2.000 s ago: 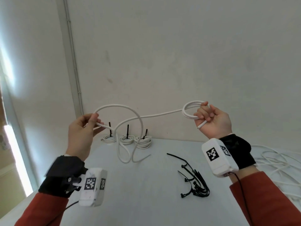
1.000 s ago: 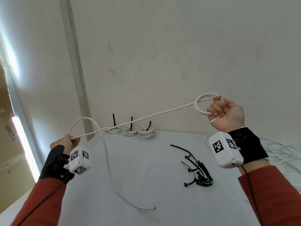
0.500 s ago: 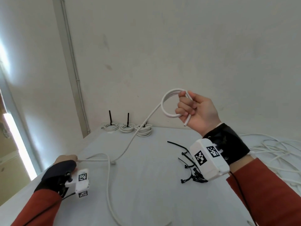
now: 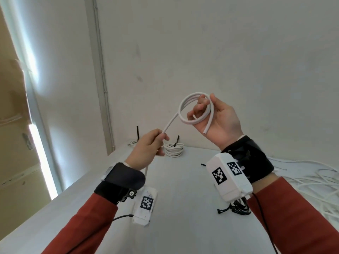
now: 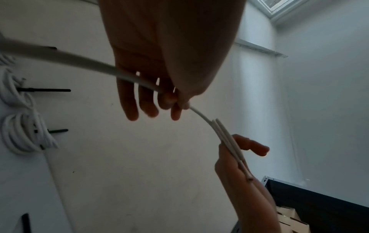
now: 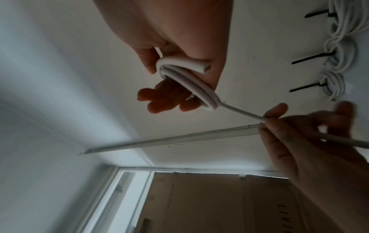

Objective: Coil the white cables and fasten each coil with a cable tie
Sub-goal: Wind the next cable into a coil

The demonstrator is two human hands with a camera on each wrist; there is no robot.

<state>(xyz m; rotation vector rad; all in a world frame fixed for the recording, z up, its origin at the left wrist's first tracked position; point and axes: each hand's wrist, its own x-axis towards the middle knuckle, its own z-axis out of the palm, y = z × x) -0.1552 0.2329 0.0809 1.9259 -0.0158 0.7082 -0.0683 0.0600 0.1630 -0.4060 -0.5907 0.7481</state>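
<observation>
Pale wall [image 4: 220, 52] behind, grey table [image 4: 183, 198] below: the cable [image 4: 171, 123] is up in the air, wound in about two small turns round the fingers of the right hand [image 4: 220, 121], thumb clamping them. The left hand [image 4: 146, 149] pinches the strand just below the coil; half a second ago it was low at the table's edge, well apart. By the wall sit tied coils [image 4: 173, 149]; ties [image 4: 238, 209] lie under the right wrist.
</observation>
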